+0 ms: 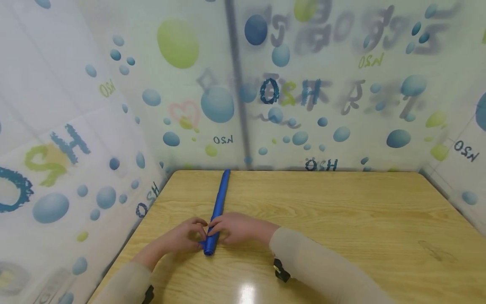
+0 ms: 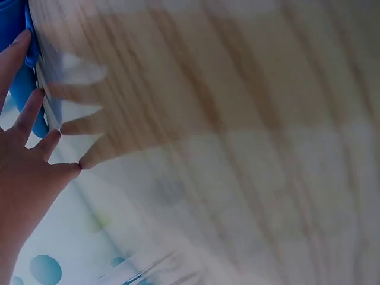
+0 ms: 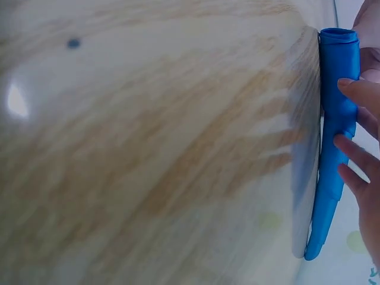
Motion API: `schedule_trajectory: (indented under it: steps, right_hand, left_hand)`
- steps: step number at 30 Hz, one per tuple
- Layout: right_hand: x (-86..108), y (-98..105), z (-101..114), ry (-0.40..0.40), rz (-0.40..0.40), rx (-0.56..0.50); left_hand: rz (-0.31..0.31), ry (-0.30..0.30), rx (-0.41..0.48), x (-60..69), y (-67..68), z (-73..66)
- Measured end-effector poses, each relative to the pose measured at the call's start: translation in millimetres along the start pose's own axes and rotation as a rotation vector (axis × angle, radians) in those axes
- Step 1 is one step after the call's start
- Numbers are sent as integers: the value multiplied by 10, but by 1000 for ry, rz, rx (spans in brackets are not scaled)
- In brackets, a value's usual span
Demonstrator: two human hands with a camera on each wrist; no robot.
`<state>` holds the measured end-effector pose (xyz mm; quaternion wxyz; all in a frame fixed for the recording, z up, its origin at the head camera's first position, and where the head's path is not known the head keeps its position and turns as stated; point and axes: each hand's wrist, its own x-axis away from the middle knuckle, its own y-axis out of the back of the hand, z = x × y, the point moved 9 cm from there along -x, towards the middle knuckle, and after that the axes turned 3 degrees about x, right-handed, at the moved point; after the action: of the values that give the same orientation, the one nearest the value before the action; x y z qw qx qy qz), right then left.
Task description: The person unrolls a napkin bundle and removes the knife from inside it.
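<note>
Beige left sleeve (image 1: 125, 283) comes in over the left part of a pale wood-grained bench (image 1: 341, 202), with a small black object (image 1: 149, 294) at its underside. Out of that sleeve the left hand (image 1: 180, 237) reaches to the near end of a long, narrow, shiny blue roll of sheet-like material, which tapers towards its far end. In the left wrist view its fingers (image 2: 29, 117) are spread, and the uppermost touches a small blue flap (image 1: 201, 244) on the left side of the roll; whether the thumb pinches that flap I cannot tell.

Next comes the blue roll (image 1: 222, 190) itself, lying on the left half of the bench, its far tip at the back edge, nearer the back left corner than the back right one. Against it from the right is the right hand (image 1: 239, 228), fingers (image 3: 355, 150) apart and only slightly bent, their tips resting on the blue surface.

Behind that hand a beige right sleeve (image 1: 322, 261) slants towards the near edge, a black-and-yellow object (image 1: 281, 270) beneath its cuff. Farther right, a faint looped mark (image 1: 436, 251) shows near the bench's right edge.
</note>
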<state>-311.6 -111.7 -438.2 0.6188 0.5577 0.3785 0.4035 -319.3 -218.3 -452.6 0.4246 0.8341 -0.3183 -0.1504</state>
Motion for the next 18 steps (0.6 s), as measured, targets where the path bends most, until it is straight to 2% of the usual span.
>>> schedule_trajectory:
  steps: [3,10,18]
  right_hand:
    - [26,10,-6,-13,0,4]
    - [70,36,-7,6,-25,9]
    - [92,35,-24,37,-21,-33]
  left_hand:
    - [13,19,35,-15,2,32]
    - [60,67,50,-15,-6,99]
    - [124,136,146,-12,-68,252]
